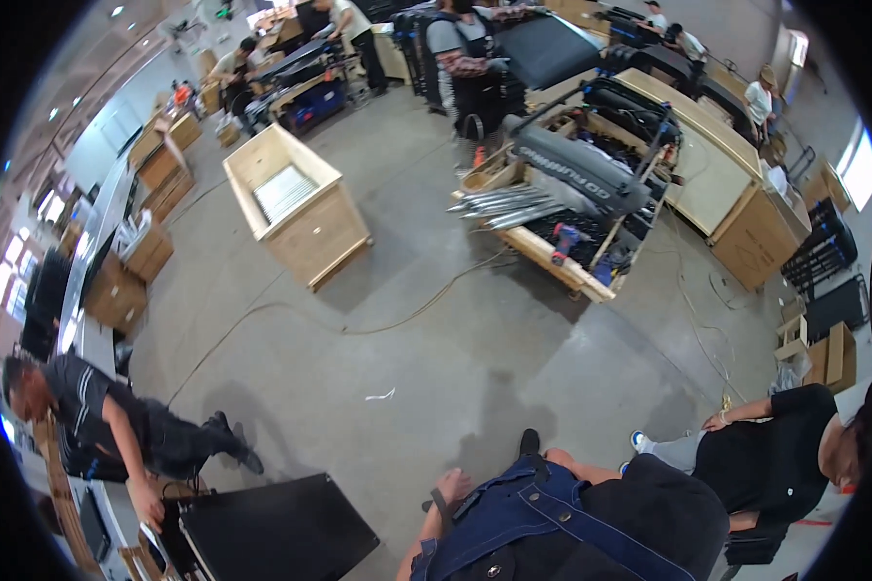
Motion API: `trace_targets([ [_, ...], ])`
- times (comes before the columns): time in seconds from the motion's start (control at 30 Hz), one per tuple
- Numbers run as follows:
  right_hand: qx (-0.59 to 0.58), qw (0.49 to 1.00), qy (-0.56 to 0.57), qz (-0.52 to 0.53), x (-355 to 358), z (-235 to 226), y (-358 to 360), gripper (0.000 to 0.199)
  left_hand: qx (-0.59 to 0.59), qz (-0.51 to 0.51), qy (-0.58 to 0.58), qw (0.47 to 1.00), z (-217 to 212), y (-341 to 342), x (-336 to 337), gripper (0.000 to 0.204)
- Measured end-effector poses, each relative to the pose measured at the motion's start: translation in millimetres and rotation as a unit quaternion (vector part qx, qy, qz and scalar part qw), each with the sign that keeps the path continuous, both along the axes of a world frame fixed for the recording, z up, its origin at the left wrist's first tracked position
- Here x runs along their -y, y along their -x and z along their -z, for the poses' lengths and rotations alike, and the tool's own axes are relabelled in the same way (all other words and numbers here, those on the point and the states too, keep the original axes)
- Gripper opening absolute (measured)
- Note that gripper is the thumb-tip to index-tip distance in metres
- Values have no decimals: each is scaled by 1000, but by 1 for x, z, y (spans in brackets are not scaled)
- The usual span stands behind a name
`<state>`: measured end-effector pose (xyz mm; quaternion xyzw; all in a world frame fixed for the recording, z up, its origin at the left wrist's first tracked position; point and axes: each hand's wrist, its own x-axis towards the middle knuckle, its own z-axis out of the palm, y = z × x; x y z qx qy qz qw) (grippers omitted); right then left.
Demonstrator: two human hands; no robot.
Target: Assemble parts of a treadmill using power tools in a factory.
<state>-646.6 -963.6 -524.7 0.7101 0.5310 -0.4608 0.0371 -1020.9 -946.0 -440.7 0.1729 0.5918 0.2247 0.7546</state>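
My left hand (452, 483) hangs low beside the dark blue apron (523, 513) on my body, with a dark band (440, 501) around its wrist. Its fingers look bent, but they are too small to make out clearly. Close to the apron's upper edge is my right hand (560, 458), its forearm reaching in from the right; the fingers are hidden. Nothing can be seen held in either hand. A flat black panel (276, 528) stands to the left of my left hand, apart from it.
An open wooden crate (310, 228) with metal rods stands ahead. Right of it, a loaded wooden cart (562, 266) carries silver tubes (513, 205) and a power drill (566, 240). A hose (358, 332) crosses the floor. People stand at left (107, 416) and right (765, 455).
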Motion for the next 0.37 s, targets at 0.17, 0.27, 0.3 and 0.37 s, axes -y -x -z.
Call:
trace_targets([
  [0.17,-144,921,110,345,-44,-42,-126,33,-10,-7,11,1000,34,-98,-101,44],
  [0.27,-175,869,10,462,-81,-77,-193,28,-108,118,-4,987,32,-127,-155,46],
  [0.3,-206,847,-7,490,-89,-88,-213,32,-110,135,-1,985,31,-142,-169,46],
  [0.37,-238,813,-45,530,-98,-98,-256,44,-138,188,33,972,22,-182,-198,51],
])
